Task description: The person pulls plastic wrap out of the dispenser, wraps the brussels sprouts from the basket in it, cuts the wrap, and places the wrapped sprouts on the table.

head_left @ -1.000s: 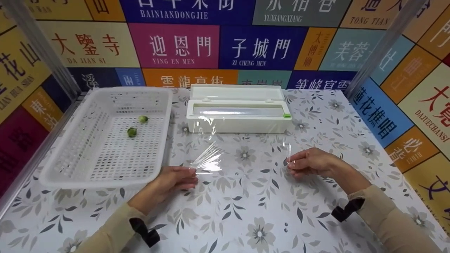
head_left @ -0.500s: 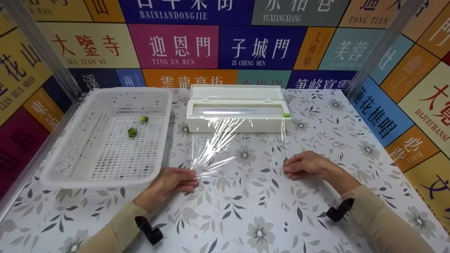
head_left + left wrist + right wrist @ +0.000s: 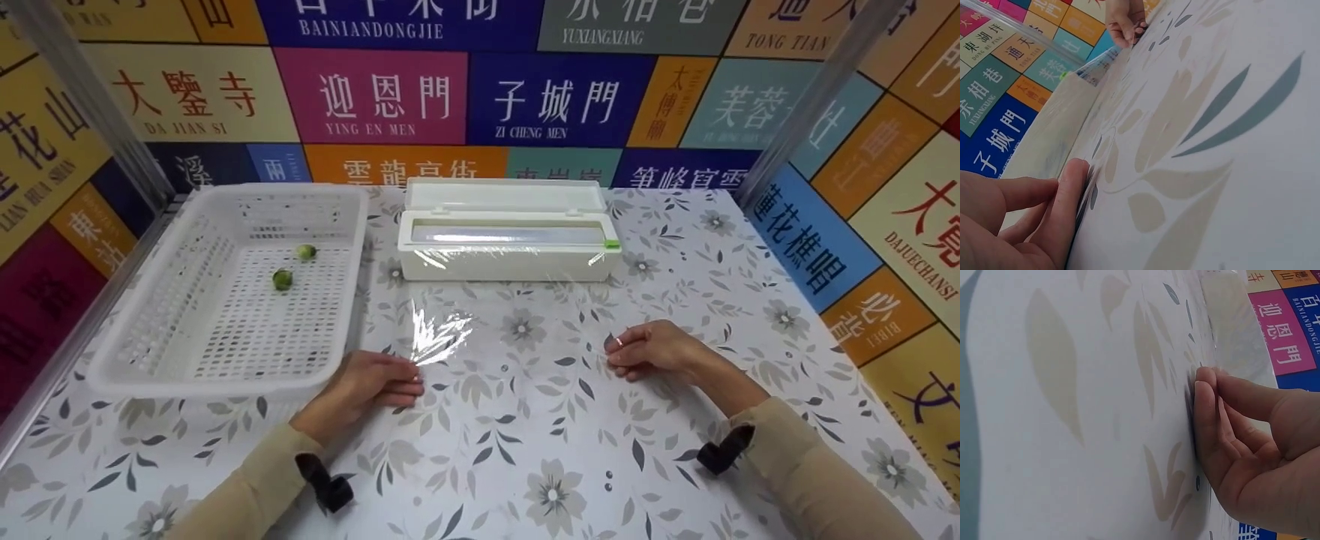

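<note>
From here I see clear film [image 3: 439,336] running from the box [image 3: 510,218] to mid-frame, pinched at its near edge by the left hand [image 3: 375,381] and right hand [image 3: 652,351], bright creases fanning by the left. The white box sits upper centre on the worktop [image 3: 525,450], lid [image 3: 502,195] raised behind, roll [image 3: 510,236] inside, green tab [image 3: 612,244] at its right end.

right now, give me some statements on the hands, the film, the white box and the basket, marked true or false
1. The left hand pinches the clear film. True.
2. The right hand lies inside the basket. False: the right hand pinches the clear film too.
3. Two green balls lie in the basket. True.
4. A green piece sits toward the right end of the white box. True.
5. The lid is closed. False: the lid stands open.
</note>
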Tool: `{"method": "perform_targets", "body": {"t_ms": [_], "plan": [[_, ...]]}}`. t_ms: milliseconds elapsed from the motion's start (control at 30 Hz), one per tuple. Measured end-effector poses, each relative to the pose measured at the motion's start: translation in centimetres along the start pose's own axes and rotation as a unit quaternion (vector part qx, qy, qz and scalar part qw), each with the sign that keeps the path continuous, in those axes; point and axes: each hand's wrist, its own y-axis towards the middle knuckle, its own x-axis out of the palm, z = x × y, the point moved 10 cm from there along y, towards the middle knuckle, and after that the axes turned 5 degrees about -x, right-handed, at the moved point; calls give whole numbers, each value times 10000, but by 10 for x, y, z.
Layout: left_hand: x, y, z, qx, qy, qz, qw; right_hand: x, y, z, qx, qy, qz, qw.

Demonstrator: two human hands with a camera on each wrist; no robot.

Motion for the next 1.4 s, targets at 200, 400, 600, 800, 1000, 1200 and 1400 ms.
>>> {"method": "perform_targets", "body": {"t_ms": [200,400,600,800,1000,1200,1400], "plan": [[-1,-2,1,4,2,-9,10000,-1,-1,2,111,-239,-60,9996],[-4,-4,2,-25,40,190,9998,-2,-3,1,72,-494,-190,9986],[-5,-4,2,-57,95,268,9996,0,-3,0,43,-562,-304,9979],[-5,-3,0,-64,119,155,9998,-1,-3,1,-45,-660,-422,9969],[-4,-3,0,-9,97,61,9999,-1,-3,3,-194,-590,-508,9968],[-3,-6,1,105,49,-47,9999,-2,-4,3,-155,-762,-397,9962],[-2,-10,0,165,-2,-163,9997,-1,-6,2,-110,-916,-352,9951]]}}
